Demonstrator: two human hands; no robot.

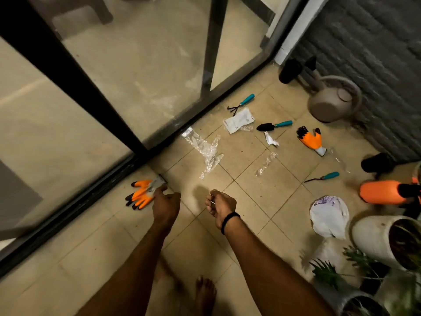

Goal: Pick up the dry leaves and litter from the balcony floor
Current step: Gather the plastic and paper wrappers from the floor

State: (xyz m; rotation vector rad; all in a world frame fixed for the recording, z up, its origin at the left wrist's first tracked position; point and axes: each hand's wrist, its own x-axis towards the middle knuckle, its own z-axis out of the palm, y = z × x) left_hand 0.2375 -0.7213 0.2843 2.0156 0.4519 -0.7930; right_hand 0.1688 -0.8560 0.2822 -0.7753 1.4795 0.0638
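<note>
Beige matte tiled floor (262,192) with thin grout lines, bounded on its left edge by the black door track (68,213) and glass, and on its right edge by a grey ribbed wall (376,87)

The litter lies mid-floor toward the far corner: a long crinkled clear plastic wrap (205,151) starting just beside the track, a flat white paper packet (239,120), a small torn paper scrap (271,140), a twisted clear plastic strip (265,164), and a crumpled white bag (329,216) near the right edge, against a round white pot (382,238)

The left hand (166,202) has its fingertips on the grey knit cuff of an orange glove (142,193) lying against the track; I cannot tell if it grips. The right hand (219,205), with a black wristband (230,221), has its fingers curled in, and a thin pale sliver shows at them; whether it is held is unclear

Bare tiles lie open between the hands and the wrap. The far corner is crowded with teal-handled tools, a second glove (311,140) and a rounded grey watering can (335,99)
</note>
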